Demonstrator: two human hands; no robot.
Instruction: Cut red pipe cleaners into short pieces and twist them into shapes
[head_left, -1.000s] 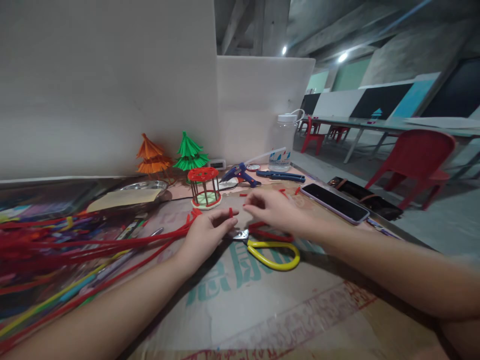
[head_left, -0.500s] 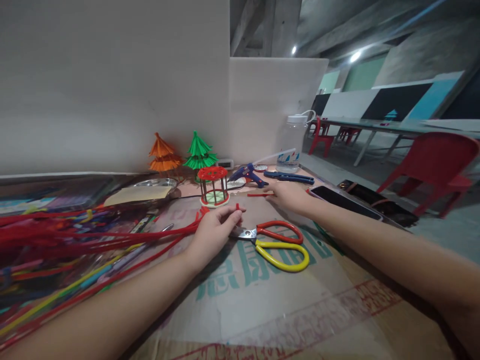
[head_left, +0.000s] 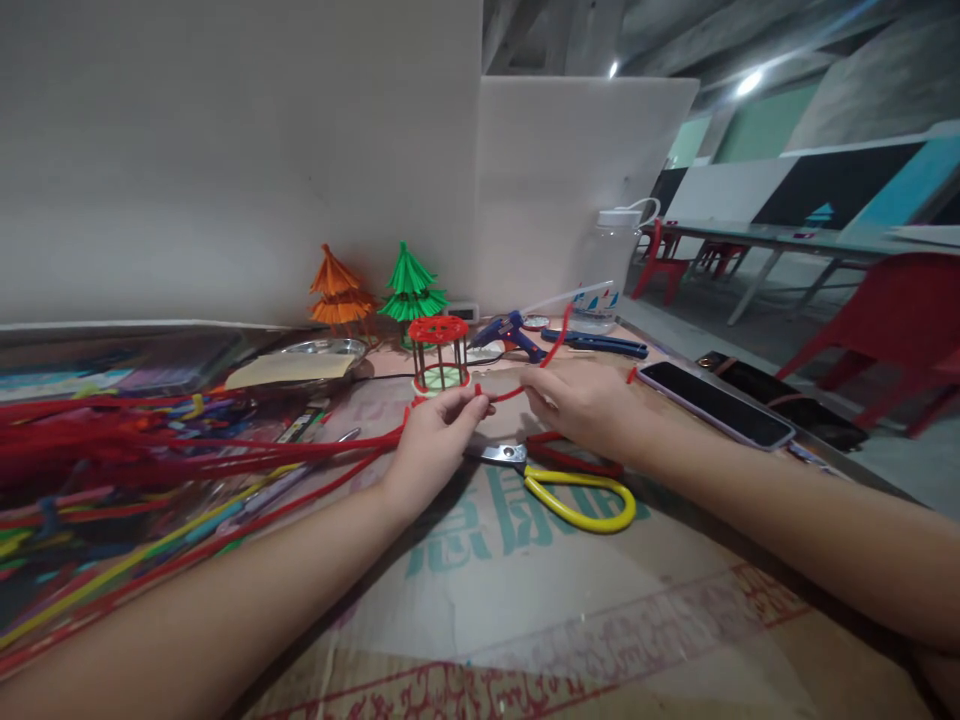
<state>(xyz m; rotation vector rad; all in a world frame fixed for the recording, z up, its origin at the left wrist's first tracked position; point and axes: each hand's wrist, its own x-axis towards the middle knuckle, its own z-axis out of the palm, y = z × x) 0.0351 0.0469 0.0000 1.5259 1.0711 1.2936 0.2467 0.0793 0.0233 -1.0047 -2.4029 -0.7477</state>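
Observation:
My left hand [head_left: 435, 440] is closed, thumb and forefinger pinching one end of a short red pipe cleaner [head_left: 510, 394]. My right hand [head_left: 574, 405] pinches the same strip farther along, and its free end curves up past the knuckles. Long red pipe cleaners [head_left: 360, 446] run from the left to behind my left hand; whether it grips them too I cannot tell. Scissors with one yellow and one red handle [head_left: 581, 505] lie below both hands, blade tips hidden by my left hand. Just beyond my fingers stands a small round frame [head_left: 439, 328] with a red top, dark posts and pale green base.
Behind stand an orange tree [head_left: 341, 295], a green tree [head_left: 411, 290], a glue gun [head_left: 510, 332] and a water bottle [head_left: 606, 265]. A metal dish [head_left: 330, 348] and piled pipe cleaners [head_left: 90, 460] lie left. At right are a phone [head_left: 716, 405] and blue-handled tool [head_left: 600, 343].
My right hand has come left and nearer, close to my left hand. The red pipe cleaner now spans both hands with one end raised. The view has shifted slightly.

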